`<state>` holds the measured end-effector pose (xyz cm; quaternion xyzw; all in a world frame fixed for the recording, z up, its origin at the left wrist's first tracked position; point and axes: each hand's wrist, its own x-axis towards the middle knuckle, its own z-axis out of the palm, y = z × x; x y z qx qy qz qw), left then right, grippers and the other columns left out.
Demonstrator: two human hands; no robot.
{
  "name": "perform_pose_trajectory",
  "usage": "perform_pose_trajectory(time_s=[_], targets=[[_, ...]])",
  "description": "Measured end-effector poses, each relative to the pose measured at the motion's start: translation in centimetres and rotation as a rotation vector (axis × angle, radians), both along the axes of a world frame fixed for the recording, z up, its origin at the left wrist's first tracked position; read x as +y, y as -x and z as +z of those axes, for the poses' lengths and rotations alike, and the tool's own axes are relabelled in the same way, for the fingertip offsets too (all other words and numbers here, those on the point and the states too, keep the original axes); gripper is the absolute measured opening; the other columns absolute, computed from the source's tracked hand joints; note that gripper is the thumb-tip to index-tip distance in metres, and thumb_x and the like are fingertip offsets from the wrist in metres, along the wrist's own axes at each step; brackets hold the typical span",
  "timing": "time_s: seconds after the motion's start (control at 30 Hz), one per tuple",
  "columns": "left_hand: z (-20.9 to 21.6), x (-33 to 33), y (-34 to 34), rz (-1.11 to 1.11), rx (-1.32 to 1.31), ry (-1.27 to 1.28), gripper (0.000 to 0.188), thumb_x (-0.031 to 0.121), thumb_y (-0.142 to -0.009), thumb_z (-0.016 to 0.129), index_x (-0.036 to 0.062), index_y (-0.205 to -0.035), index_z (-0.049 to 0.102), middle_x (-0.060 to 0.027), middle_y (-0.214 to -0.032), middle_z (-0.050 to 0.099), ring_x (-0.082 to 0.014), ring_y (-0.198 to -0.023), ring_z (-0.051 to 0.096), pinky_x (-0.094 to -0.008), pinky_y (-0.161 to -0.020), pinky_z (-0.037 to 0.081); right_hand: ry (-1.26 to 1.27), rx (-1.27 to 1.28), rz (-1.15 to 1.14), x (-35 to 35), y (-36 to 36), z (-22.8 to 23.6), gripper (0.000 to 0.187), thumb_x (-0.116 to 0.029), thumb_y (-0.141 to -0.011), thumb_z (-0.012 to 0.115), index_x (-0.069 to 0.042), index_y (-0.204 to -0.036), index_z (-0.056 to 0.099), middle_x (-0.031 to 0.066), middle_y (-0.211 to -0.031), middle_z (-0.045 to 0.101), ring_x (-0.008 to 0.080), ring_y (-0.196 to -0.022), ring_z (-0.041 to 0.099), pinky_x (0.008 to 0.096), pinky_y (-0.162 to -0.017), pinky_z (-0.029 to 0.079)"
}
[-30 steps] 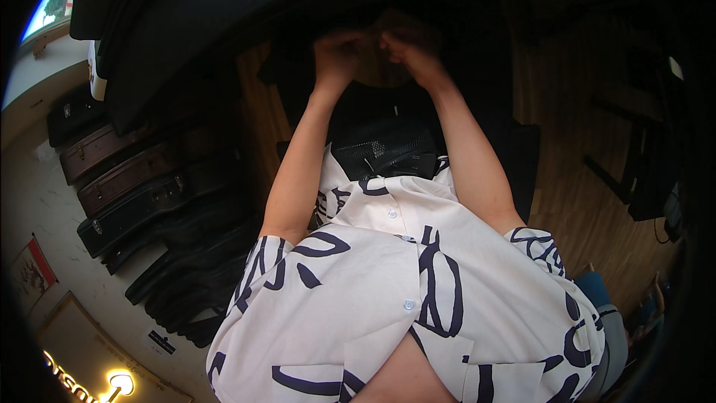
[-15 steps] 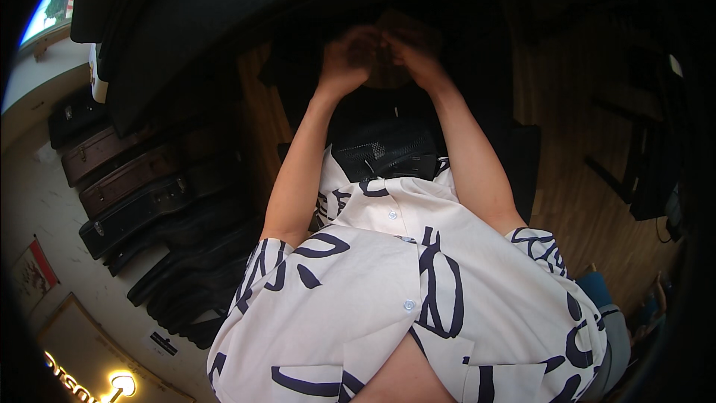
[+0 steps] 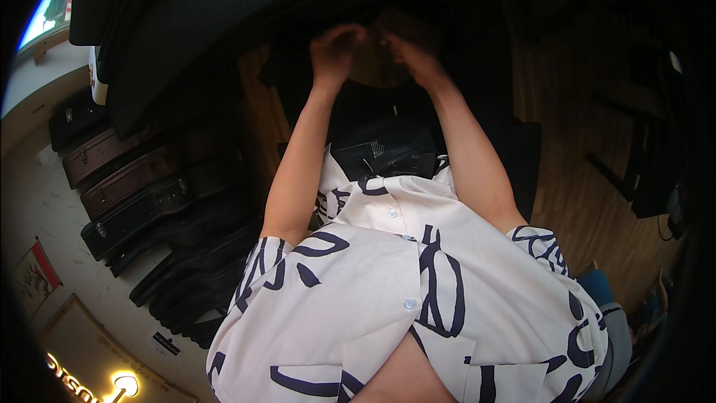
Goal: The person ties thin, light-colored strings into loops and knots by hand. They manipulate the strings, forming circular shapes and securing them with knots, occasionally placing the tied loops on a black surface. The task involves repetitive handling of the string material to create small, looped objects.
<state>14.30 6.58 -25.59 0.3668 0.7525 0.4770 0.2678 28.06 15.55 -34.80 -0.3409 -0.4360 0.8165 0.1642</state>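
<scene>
I see both hands raised at the far middle of the scene. The left hand (image 3: 335, 48) and right hand (image 3: 406, 52) curl their fingers around a dim round brown object (image 3: 377, 60) held between them; what it is I cannot tell. Below sits a black mesh-fronted box (image 3: 384, 148); dark instrument cases (image 3: 134, 186) line the left wall
</scene>
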Motion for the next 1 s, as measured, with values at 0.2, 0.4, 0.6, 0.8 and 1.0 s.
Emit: perform_pose_trajectory(time_s=[0.2, 0.4, 0.6, 0.8, 1.0], targets=[[-1.0, -0.6, 0.3, 0.013, -0.027, 0.075, 0.014, 0.004, -0.089, 0.067, 0.0019, -0.101, 0.074, -0.0075, -0.091, 0.073, -0.0133, -0.082, 0.068, -0.0272, -0.073, 0.054, -0.026, 0.055, 0.04, 0.2, 0.0, 1.6, 0.024, -0.036, -0.097, 0.06, -0.014, -0.101, 0.067, -0.0017, -0.092, 0.064, 0.01, -0.088, 0.057, 0.0284, -0.074, 0.044], [0.4, -0.3, -0.2, -0.084, -0.059, 0.33, 0.016, 0.004, -0.088, 0.068, 0.0046, -0.102, 0.076, -0.0066, -0.091, 0.074, -0.0115, -0.079, 0.068, -0.0259, -0.07, 0.055, -0.004, 0.129, 0.102, 0.9, -0.1, 1.2, 0.025, -0.036, -0.096, 0.062, -0.012, -0.104, 0.067, -0.0015, -0.089, 0.065, 0.0097, -0.086, 0.058, 0.0275, -0.073, 0.043], [-0.8, -0.6, 0.1, -0.242, 0.138, 0.136, 0.025, -0.002, -0.084, 0.068, 0.0039, -0.109, 0.071, -0.006, -0.093, 0.073, -0.0129, -0.087, 0.069, -0.0271, -0.077, 0.055, 0.022, 0.027, -0.073, 0.0, 0.3, 0.0, 0.031, -0.039, -0.095, 0.063, -0.013, -0.111, 0.066, -0.0002, -0.099, 0.066, 0.0116, -0.093, 0.058, 0.0306, -0.077, 0.045], [0.0, -0.4, -1.0, -0.216, 0.122, -0.022, 0.022, -0.001, -0.083, 0.069, 0.0054, -0.104, 0.067, -0.0055, -0.089, 0.072, -0.0136, -0.087, 0.07, -0.0272, -0.077, 0.054, 0.097, 0.032, -0.022, 0.5, 0.4, -0.9, 0.03, -0.039, -0.095, 0.063, -0.014, -0.111, 0.066, 0.0003, -0.102, 0.065, 0.0125, -0.096, 0.057, 0.0314, -0.079, 0.045], [-0.9, -0.6, -0.6, -0.189, 0.176, -0.03, 0.014, 0.002, -0.086, 0.068, 0.0056, -0.099, 0.066, -0.0063, -0.086, 0.071, -0.0133, -0.082, 0.07, -0.0274, -0.071, 0.053, 0.069, 0.076, 0.002, 0.4, 0.2, -1.2, 0.03, -0.039, -0.095, 0.063, -0.015, -0.111, 0.066, -0.0009, -0.102, 0.065, 0.0122, -0.097, 0.057, 0.0309, -0.079, 0.045]])
